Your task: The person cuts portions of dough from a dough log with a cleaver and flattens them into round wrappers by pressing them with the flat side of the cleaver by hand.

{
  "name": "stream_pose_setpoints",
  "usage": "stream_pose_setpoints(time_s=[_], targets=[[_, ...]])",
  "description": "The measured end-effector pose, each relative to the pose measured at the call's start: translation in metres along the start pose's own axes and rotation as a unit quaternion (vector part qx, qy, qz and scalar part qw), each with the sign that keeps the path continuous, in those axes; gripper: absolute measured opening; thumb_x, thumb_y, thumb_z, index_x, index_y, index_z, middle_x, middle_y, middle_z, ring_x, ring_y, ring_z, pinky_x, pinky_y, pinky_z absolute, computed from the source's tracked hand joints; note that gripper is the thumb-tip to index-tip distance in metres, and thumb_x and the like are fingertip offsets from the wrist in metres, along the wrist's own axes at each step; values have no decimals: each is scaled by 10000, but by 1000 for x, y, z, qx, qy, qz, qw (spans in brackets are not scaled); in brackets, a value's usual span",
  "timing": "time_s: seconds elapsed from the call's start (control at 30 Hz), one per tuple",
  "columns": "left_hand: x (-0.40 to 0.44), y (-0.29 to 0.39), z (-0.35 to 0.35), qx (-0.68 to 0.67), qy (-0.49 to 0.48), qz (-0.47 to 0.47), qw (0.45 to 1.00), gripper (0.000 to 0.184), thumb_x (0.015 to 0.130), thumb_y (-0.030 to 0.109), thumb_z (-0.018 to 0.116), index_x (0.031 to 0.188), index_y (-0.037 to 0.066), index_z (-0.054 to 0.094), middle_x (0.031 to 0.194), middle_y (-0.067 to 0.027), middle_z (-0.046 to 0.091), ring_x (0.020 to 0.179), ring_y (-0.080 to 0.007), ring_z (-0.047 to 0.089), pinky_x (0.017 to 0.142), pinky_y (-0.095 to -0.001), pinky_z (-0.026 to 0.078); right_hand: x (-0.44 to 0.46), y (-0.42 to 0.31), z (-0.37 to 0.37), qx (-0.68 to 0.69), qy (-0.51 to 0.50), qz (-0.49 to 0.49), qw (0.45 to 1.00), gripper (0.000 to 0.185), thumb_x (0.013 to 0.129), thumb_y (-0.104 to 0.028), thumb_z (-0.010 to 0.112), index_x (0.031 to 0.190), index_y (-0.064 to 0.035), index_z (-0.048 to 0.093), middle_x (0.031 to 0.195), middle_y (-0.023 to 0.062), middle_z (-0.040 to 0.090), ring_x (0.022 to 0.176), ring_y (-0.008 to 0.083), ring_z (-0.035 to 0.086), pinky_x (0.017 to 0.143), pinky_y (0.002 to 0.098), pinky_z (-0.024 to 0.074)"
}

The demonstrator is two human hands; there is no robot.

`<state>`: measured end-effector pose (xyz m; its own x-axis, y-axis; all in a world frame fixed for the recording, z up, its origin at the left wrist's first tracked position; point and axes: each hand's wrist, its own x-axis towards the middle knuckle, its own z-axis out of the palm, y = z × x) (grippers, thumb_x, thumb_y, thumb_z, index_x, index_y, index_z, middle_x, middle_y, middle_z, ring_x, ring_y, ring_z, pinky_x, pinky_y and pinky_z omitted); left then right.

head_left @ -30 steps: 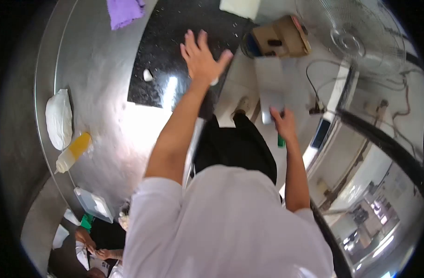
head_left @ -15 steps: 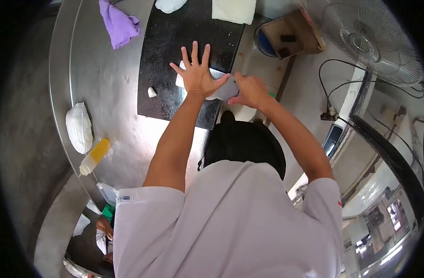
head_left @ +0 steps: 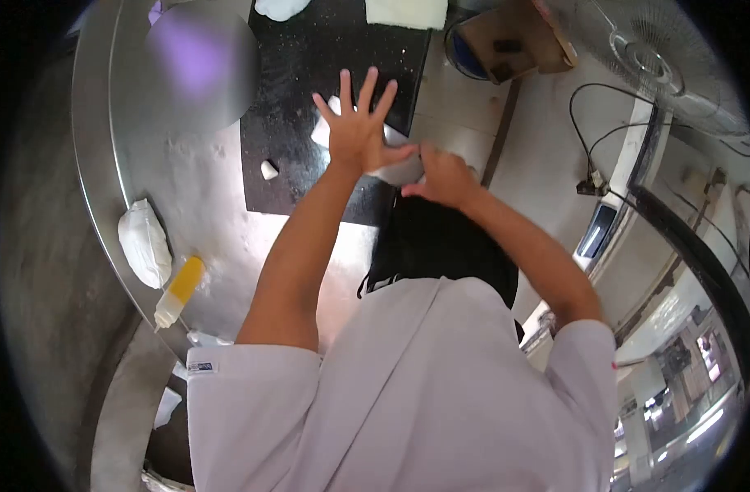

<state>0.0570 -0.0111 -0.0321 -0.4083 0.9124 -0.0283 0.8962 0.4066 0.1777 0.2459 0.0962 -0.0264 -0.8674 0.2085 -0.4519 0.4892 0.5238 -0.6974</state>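
Note:
My left hand point(head_left: 359, 141) lies with spread fingers over a broad grey metal blade, apparently a cleaver point(head_left: 404, 170), above the black board point(head_left: 309, 74). The handle end of the cleaver is in my closed right hand point(head_left: 446, 176), at the board's near right edge; the fingers hide the handle. A bright white patch point(head_left: 322, 133) shows beside my left palm; whether it is dough or glare on the blade I cannot tell. To the left, a small white lump that looks like dough point(head_left: 268, 170) rests on the board. A larger white lump point(head_left: 281, 8) sits at the far end.
On the metal table point(head_left: 211, 176) are a white bundle point(head_left: 144, 243), a squeeze bottle with yellow liquid point(head_left: 180, 291) and a purple cloth point(head_left: 196, 57), blurred. A pale folded cloth point(head_left: 405, 11) lies at the board's far right. Beyond stand a cardboard box point(head_left: 514, 41) and a fan point(head_left: 641, 57).
The view has shifted a little. My left hand stays spread over the blade, its fingers now tilted more to the right. The right hand keeps its grip on the cleaver, turned slightly.

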Motion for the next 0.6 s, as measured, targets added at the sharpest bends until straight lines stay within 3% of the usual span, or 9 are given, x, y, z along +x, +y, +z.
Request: stream_pose_setpoints(time_s=[0.13, 0.2, 0.3, 0.4, 0.47, 0.53, 0.6], targets=[[35, -24, -3, -4, 65, -12, 998, 1152, 640, 809, 723, 1595, 274, 366, 1674, -90, 279, 1547, -427, 179, 1073, -847, 134, 50, -10, -35, -50, 27, -48, 997, 815, 688, -463, 913, 1204, 16, 503, 921, 298, 694, 906, 496, 687, 800, 534, 555], [39, -33, -6, 11, 27, -15, 999, 1166, 633, 772, 760, 1610, 310, 324, 1708, -73, 195, 1575, -386, 109, 1132, -799, 115, 39, -17, -22, -55, 45, -62, 996, 819, 681, -459, 918, 1198, 21, 502, 908, 304, 691, 909, 506, 683, 809, 536, 553], [-3, -23, -6, 9, -27, 18, 999, 1199, 619, 821, 729, 1619, 311, 308, 1722, -91, 127, 1570, -442, 64, 1098, -837, 93, 16, -18, 3, 13, -3, -14, 1000, 824, 661, -447, 929, 1184, 24, 501, 950, 317, 683, 941, 519, 671, 854, 544, 540], [4, -16, -1, -19, 0, 36, 999, 1221, 593, 858, 715, 1613, 311, 330, 1708, -104, 191, 1551, -492, 101, 1044, -873, 110, 9, -22, 0, -10, 31, -23, 999, 807, 696, -413, 914, 1174, 63, 472, 982, 323, 695, 962, 509, 685, 831, 509, 569], [22, -20, -1, -9, 15, 45, 999, 1209, 601, 860, 715, 1610, 312, 335, 1699, -102, 221, 1544, -489, 136, 1023, -891, 118, 22, -16, -10, 10, -2, 17, 1000, 802, 716, -431, 897, 1182, 53, 458, 968, 319, 695, 952, 501, 689, 829, 519, 565], [38, -29, 1, -5, 28, 43, 999, 1190, 614, 843, 727, 1608, 321, 335, 1702, -92, 213, 1544, -479, 145, 1024, -890, 122, 39, -8, -20, -6, 35, -40, 999, 803, 701, -471, 905, 1187, 18, 493, 932, 315, 676, 936, 490, 685, 815, 534, 546], [49, -42, 4, -29, 83, 65, 994, 1179, 617, 851, 692, 1606, 318, 336, 1705, -93, 208, 1544, -493, 129, 1007, -892, 141, 48, -19, -31, -21, 36, -31, 999, 803, 692, -474, 911, 1174, 17, 498, 928, 310, 679, 931, 486, 688, 812, 536, 547]])
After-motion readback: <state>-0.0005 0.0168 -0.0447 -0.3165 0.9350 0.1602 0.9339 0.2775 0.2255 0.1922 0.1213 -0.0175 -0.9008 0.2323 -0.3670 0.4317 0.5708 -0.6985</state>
